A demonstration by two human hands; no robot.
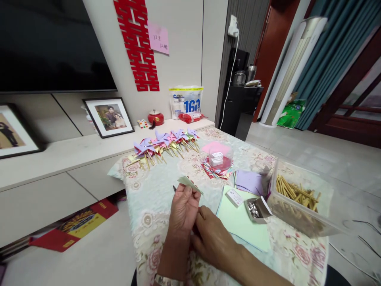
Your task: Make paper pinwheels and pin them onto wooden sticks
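My left hand [186,206] is closed in a pinch on a folded piece of pale green paper [189,184] above the middle of the table. A thin dark tip [174,188] pokes out at the left of its fingers; what it belongs to is hidden. My right hand [213,234] is curled closed just beside the left palm and wrist, and whatever it grips is out of sight. Right of the hands lies a stack of pale green paper sheets [228,216]. On it rest a small white box [235,197] and an open box of shiny metal pieces [254,209].
Several paper pinwheels [163,137] on sticks lie at the table's far left. A clear round container [226,162] sits on patterned papers. Purple sheets [249,182] lie near a plastic bin [300,209] of sticks at the right. Behind stands a white cabinet [59,153] with framed photos.
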